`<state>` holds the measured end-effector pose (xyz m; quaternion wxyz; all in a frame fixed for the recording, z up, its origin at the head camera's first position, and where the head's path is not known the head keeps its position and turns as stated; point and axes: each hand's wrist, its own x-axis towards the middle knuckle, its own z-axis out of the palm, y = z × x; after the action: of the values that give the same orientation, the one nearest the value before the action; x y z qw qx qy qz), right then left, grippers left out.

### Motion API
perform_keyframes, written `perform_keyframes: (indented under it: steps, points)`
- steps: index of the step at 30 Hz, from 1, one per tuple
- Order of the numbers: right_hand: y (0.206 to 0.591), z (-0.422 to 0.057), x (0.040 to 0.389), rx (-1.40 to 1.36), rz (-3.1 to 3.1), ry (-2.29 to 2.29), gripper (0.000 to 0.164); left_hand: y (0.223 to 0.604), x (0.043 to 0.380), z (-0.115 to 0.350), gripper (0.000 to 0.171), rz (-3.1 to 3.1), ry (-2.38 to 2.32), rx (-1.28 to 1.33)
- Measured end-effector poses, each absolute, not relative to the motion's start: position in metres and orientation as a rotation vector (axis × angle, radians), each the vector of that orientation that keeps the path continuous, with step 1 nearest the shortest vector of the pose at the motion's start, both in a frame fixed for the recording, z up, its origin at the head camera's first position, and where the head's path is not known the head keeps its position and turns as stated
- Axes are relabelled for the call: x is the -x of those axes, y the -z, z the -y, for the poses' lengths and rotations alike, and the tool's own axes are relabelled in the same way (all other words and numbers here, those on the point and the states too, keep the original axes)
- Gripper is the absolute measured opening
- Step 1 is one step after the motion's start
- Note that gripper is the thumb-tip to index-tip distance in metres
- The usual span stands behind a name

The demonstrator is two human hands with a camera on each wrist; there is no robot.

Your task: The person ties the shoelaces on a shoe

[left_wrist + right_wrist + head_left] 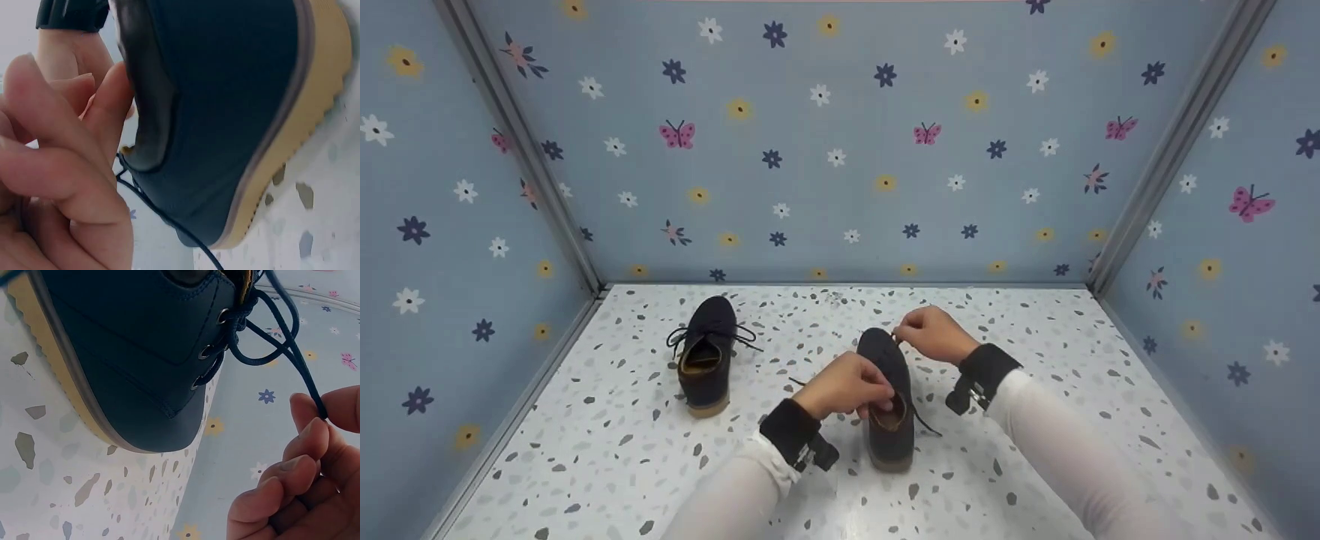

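Note:
A dark navy lace-up shoe (889,442) with a tan sole stands on the speckled surface, its toe pointing away. My right hand (936,334) is beside the toe and pinches the end of a dark shoelace (308,379) between thumb and forefinger. That lace runs to the eyelets and makes a loose loop there. Over the shoe's opening is my left hand (846,386), fingers bent, fingertips right at the collar (152,95). I cannot tell whether it holds anything. Another lace end (928,426) trails down along the shoe's right side.
A matching shoe (706,386) stands to the left, its laces tied in a bow (712,334). The white speckled tabletop (607,450) is enclosed by light-blue panels (810,187) with flowers and butterflies at the back and both sides. Each wrist wears a black camera band.

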<state>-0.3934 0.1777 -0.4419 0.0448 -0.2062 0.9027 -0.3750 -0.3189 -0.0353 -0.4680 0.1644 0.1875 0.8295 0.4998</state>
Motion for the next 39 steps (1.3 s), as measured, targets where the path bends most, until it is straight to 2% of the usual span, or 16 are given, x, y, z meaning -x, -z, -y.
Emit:
perform_keyframes:
  steps: [11,19,33,39]
  points:
    - [0.442,-0.178,0.393,0.647,-2.752,1.128,0.028,0.465,0.339,0.056,0.011,-2.500,-1.589,-0.457]
    - [0.441,-0.179,0.393,0.629,-2.738,1.126,0.029,0.466,0.357,0.049,0.020,-2.631,-1.517,-0.468]
    - [0.439,-0.175,0.393,0.664,-2.734,1.174,0.025,0.467,0.365,0.042,0.006,-2.699,-1.410,-0.602]
    - [0.439,-0.172,0.393,0.664,-2.747,1.167,0.028,0.469,0.367,0.040,0.015,-2.640,-1.489,-0.595]
